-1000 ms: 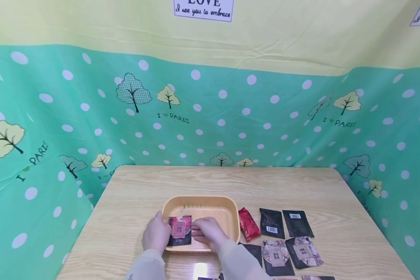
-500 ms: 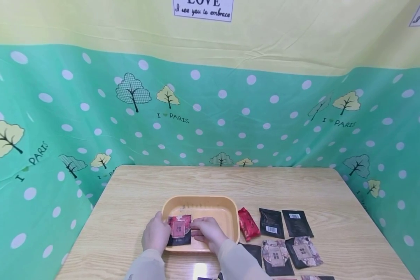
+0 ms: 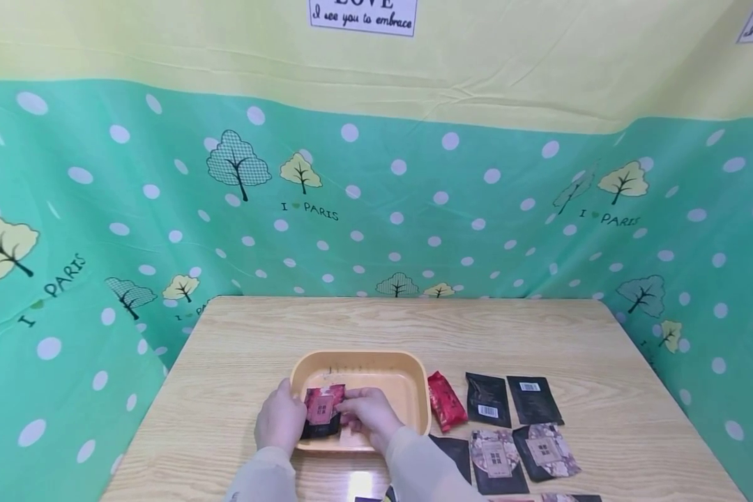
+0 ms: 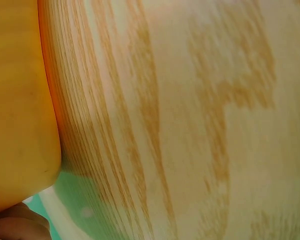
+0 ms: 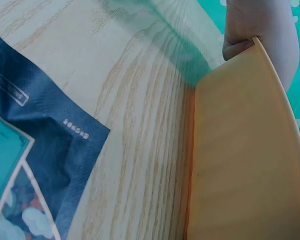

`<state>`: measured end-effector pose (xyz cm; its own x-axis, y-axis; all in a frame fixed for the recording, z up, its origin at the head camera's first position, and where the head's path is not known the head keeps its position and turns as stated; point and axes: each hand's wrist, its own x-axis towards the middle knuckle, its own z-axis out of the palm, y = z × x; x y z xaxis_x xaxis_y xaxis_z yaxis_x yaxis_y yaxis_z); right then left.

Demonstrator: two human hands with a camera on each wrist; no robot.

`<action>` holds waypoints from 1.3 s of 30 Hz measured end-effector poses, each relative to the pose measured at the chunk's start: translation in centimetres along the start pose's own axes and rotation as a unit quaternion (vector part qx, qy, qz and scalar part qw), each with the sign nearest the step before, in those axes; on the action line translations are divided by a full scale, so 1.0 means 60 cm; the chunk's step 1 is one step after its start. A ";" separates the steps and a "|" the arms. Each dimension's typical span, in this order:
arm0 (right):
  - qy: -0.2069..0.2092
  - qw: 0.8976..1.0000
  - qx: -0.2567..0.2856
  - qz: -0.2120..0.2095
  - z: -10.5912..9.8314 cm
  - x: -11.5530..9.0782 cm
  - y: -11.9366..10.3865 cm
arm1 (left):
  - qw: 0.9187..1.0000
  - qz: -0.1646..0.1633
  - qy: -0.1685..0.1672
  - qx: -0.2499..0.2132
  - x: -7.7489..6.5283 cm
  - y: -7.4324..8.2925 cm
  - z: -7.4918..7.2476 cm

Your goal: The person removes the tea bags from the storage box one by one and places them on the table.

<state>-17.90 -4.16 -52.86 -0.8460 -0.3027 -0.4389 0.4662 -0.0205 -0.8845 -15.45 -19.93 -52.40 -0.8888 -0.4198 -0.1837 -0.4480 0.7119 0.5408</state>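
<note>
A red-and-black sachet with a pale label stands in the left part of an orange plastic tray, tilted back slightly. My right hand reaches over the tray's front and pinches the sachet's right edge with its fingers. At the tray's left end, my left hand grips the rim, its fingertips by the sachet's left edge. The right wrist view shows a hand bent over the far corner of the tray wall. Only a bit of a hand shows in the left wrist view.
Right of the tray lies a red packet. Beyond it are black sachets with barcodes and flower-printed sachets. More sachets lie at the near edge, partly cut off. All rest on a wood-grain table with a green curtain behind.
My right fingers have shifted slightly left and now overlap the sachet's right edge. The sachet has tilted and its right side has drawn in. My left hand stays in place.
</note>
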 end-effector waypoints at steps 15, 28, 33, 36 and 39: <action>0.011 0.995 -0.089 -0.042 0.011 -0.001 0.008 | 1.000 0.003 0.002 0.005 -0.003 0.001 -0.001; 0.054 0.991 -0.093 -0.082 0.011 -0.004 0.002 | 1.000 0.006 0.001 0.003 -0.005 0.000 -0.002; 0.069 0.989 -0.084 -0.096 0.006 -0.007 -0.002 | 1.000 0.010 0.003 0.003 -0.005 0.001 -0.003; 0.076 0.988 -0.081 -0.104 0.000 -0.012 -0.007 | 1.000 0.013 0.004 0.001 -0.004 -0.001 -0.003; 0.080 0.988 -0.073 -0.109 -0.007 -0.017 -0.014 | 1.000 0.010 -0.001 0.000 -0.003 -0.002 -0.003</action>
<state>-17.54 -3.45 -51.75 -0.9576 -0.1521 -0.2445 0.2358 0.0729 -0.9691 -15.21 -20.04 -52.31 -0.8982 -0.4033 -0.1746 -0.4293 0.7203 0.5448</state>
